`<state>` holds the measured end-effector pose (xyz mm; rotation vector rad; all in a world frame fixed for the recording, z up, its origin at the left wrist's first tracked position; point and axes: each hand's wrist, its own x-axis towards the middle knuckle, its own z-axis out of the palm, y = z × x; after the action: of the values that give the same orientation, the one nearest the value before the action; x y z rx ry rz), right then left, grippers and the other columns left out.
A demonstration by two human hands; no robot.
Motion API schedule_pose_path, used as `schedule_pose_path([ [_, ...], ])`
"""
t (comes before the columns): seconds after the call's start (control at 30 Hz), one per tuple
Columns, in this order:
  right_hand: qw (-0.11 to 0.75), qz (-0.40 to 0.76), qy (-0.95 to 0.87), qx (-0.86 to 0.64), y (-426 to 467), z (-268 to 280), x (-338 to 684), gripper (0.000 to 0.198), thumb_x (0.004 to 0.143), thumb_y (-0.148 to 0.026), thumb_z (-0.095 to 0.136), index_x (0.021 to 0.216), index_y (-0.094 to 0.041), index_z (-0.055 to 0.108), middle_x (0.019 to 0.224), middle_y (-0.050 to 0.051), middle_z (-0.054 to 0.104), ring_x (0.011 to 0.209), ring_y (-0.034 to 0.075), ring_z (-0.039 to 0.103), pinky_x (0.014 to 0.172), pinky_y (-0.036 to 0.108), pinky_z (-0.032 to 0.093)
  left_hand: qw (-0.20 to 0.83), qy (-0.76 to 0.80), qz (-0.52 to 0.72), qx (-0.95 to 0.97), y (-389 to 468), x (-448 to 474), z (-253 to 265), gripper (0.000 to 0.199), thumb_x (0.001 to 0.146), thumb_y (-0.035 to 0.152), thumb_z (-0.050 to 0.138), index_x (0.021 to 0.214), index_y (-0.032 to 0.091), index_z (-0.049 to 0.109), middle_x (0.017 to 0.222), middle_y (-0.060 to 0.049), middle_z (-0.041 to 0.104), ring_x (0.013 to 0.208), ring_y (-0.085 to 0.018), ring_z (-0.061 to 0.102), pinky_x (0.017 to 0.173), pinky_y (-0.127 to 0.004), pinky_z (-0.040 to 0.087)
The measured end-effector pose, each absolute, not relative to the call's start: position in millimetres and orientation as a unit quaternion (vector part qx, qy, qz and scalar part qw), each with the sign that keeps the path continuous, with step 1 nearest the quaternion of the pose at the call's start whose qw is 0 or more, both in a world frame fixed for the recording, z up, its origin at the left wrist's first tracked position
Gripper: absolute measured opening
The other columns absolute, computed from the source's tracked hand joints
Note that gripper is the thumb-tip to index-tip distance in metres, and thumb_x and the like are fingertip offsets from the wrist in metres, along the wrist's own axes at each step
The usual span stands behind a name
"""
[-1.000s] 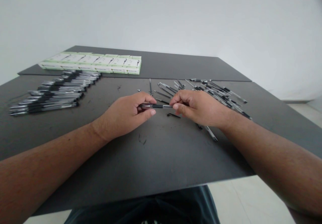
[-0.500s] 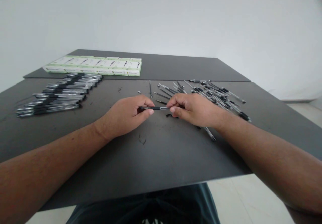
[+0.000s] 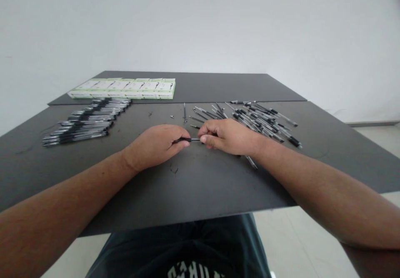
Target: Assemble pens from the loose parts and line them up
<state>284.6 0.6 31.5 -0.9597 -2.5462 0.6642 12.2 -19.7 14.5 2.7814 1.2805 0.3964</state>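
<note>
Between my two hands a pen (image 3: 194, 140) with a dark grip and a clear barrel lies level, just above the table. My left hand (image 3: 158, 145) is closed around its dark end, thumb and forefinger pinching it. At the other end, my right hand (image 3: 223, 135) pinches the clear part; the fingers hide that tip. Beyond my right hand lie loose thin refills (image 3: 204, 112). A spread pile of clear pen barrels with black grips (image 3: 264, 122) lies to its right, and one barrel (image 3: 251, 162) pokes out below the wrist.
A row of pens (image 3: 84, 122) lies side by side at the left. Behind them stand several white and green boxes (image 3: 125, 88) in a line. One slim piece (image 3: 184, 112) and a tiny tip (image 3: 171, 116) rest mid-table. The grey table (image 3: 187, 194) has a seam across it.
The view has shifted, with the table's front edge now higher in the picture. Both hands keep hold of the pen, and slightly less of it shows between them.
</note>
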Motion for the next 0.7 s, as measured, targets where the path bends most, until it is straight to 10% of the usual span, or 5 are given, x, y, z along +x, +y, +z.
schedule_pose_path([
  [0.7,0.171,0.136,-0.886,-0.409,23,22,302,0.029,0.099,-0.042,0.064,0.117,-0.023,0.075,0.088,0.002,0.079,0.078,0.020,0.071,0.072,0.031,0.047,-0.064,0.619,-0.012,0.783,-105,-171,38,0.046,0.109,0.061,0.042,0.109,0.028,0.074,0.110,-0.005,0.079,0.111,-0.030,0.068,0.105,-0.046,0.053],
])
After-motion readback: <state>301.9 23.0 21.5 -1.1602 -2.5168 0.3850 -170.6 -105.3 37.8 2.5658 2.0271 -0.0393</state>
